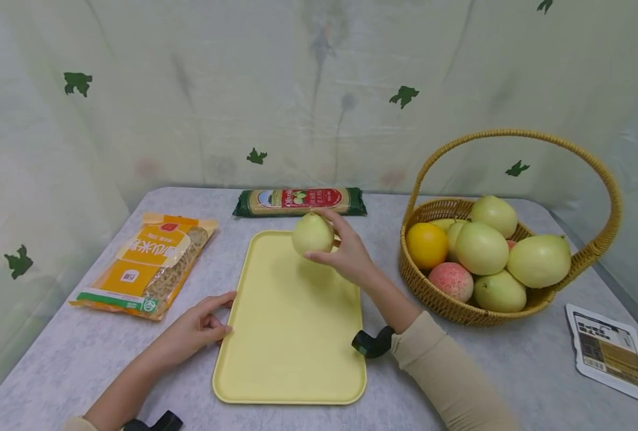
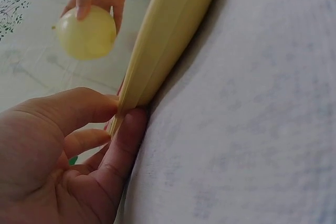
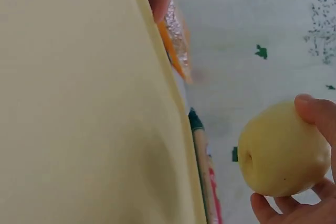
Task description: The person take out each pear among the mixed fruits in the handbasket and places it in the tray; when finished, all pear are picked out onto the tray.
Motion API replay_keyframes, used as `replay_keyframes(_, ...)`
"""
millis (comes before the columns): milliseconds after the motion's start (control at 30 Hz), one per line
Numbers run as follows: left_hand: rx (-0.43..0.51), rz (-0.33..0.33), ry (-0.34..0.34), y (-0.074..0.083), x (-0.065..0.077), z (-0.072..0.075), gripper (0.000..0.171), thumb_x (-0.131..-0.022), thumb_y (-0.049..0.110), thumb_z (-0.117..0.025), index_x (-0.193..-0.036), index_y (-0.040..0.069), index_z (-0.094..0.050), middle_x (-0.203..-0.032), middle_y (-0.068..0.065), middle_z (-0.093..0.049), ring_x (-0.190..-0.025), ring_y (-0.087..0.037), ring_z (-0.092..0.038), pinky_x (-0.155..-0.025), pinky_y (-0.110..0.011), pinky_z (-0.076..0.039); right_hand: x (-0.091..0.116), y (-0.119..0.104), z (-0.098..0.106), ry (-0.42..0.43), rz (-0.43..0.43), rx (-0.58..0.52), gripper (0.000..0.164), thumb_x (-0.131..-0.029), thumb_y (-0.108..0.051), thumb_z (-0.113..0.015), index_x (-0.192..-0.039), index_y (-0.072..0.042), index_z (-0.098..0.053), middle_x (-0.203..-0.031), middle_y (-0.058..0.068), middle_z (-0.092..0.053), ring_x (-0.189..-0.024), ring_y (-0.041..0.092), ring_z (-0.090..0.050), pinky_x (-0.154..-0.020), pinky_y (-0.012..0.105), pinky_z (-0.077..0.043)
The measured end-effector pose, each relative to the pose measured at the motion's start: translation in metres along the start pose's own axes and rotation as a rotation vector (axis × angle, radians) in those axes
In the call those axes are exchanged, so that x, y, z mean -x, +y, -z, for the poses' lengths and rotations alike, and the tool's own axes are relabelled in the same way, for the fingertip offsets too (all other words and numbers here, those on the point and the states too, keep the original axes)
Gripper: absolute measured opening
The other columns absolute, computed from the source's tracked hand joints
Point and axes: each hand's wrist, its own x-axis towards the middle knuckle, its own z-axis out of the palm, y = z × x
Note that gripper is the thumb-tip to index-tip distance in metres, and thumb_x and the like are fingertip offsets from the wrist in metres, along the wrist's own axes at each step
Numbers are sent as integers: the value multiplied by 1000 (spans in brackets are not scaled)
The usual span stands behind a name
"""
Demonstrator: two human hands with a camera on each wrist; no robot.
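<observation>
My right hand (image 1: 345, 248) holds a round, pale yellow-green pear (image 1: 312, 234) above the far end of a yellow rectangular tray (image 1: 292, 335). Thumb and fingers grip the pear (image 3: 283, 150) from its right side, leaving the dimpled end bare in the right wrist view. The tray lies flat on the table, with a soft shadow under the raised fruit. At the tray's left edge, my left hand (image 1: 200, 326) pinches the rim. Its thumb and fingertips close on that rim (image 2: 137, 85) in the left wrist view.
A wicker basket (image 1: 432, 302) with a tall handle stands right of the tray, full of pears, an orange and a peach-like fruit. An orange bag (image 1: 146, 263) lies left, a green-ended noodle packet (image 1: 299, 202) behind the tray. A white pouch (image 1: 612, 353) lies far right.
</observation>
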Motion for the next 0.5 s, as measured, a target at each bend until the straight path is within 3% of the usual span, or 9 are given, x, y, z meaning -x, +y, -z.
replay_keyframes(167,-15,-4,-3,-1,0,0,66,-84,11,-63,-140,2,-28,-130,-20,-32,-70,-17,-52,-57,-25,-44,-11,13,-17,-53,-131,-61,73,-69,-4,-77,-132,-16,-42,-131,2,-39,-100,27,-50,-71,36,-48)
replay_keyframes(333,-2,-15,-5,-1,0,0,66,-84,10,-63,-140,1,-28,-130,-21,-31,-70,-17,-52,-57,-25,-44,-14,12,-25,-76,-175,-73,71,-70,4,-73,-132,-6,-39,-130,12,-40,-100,31,-49,-76,38,-46)
replay_keyframes(500,3,-16,-6,1,1,0,67,-84,9,-63,-140,1,-28,-130,-22,-31,-70,-16,-52,-56,-25,-44,-21,33,-35,-50,-207,-53,74,-72,-4,-75,-134,-14,-35,-133,5,-37,-110,26,-45,-80,38,-44)
